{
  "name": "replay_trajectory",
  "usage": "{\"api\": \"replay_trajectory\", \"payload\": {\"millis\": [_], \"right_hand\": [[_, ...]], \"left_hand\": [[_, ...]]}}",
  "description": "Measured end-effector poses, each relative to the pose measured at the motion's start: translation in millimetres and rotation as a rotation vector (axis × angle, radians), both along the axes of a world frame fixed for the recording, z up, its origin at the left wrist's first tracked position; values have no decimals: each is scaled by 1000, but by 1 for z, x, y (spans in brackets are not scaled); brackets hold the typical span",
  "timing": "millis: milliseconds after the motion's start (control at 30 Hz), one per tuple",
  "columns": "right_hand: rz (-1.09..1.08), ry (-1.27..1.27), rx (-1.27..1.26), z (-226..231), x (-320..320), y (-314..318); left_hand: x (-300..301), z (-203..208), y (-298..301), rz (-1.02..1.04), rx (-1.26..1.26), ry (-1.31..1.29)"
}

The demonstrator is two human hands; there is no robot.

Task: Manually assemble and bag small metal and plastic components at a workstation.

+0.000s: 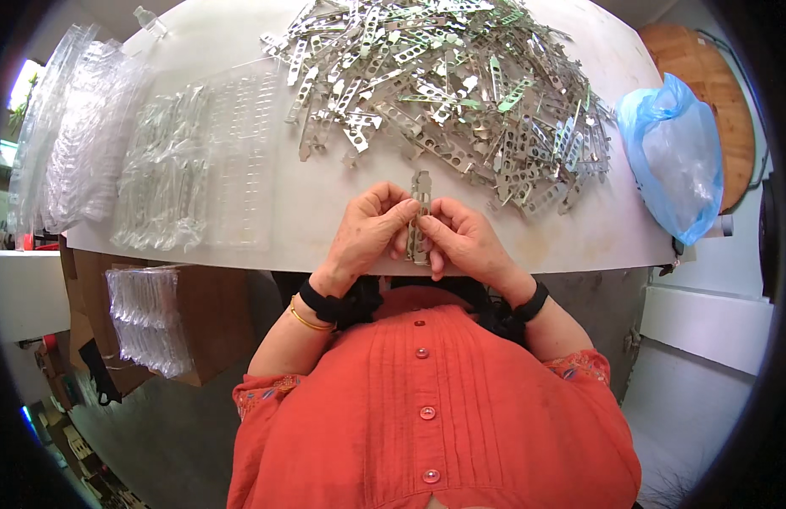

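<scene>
Between my two hands, just above the table's near edge, stands a slim perforated metal bracket (422, 184); it may be more than one piece laid together. My left hand (370, 227) pinches it from the left with thumb and fingers. From the right, my right hand (467, 240) grips the same bracket lower down, its thumb pressed on the face. Beyond my hands spreads a big heap of similar loose metal brackets (448, 81), silver with some greenish glints.
To the left lie a clear plastic tray (240, 161), a tray of bagged brackets (166, 165) and stacked clear trays (83, 136). A blue plastic bag (671, 157) hangs at the right edge, before a round wooden stool (707, 93). Cardboard boxes (211, 318) with a wrapped pack (149, 318) stand below left.
</scene>
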State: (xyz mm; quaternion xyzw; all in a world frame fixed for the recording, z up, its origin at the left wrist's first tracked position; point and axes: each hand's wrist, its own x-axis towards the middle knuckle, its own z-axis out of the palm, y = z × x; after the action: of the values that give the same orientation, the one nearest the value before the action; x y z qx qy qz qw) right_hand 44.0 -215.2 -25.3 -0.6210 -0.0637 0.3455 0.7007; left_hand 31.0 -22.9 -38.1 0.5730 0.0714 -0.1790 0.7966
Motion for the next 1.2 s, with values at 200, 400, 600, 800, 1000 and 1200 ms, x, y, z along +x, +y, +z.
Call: {"api": "replay_trajectory", "payload": {"millis": [200,400,600,800,1000,1200], "right_hand": [[10,-7,-19,3,-1,0],[9,-34,-53,4,-2,1],[24,-36,-28,-1,0,-3],[-99,-11,103,-10,3,-5],[-148,-38,130,-13,4,-5],[-133,-35,192,-12,5,-10]], "left_hand": [[0,-1,0,-23,-3,-14],[-1,-1,-2,-42,40,-4],[-3,5,-1,-50,103,-19],[-6,13,-1,-72,118,-10],[-8,16,-1,-140,154,-47],[-9,16,-5,-148,219,-88]]}}
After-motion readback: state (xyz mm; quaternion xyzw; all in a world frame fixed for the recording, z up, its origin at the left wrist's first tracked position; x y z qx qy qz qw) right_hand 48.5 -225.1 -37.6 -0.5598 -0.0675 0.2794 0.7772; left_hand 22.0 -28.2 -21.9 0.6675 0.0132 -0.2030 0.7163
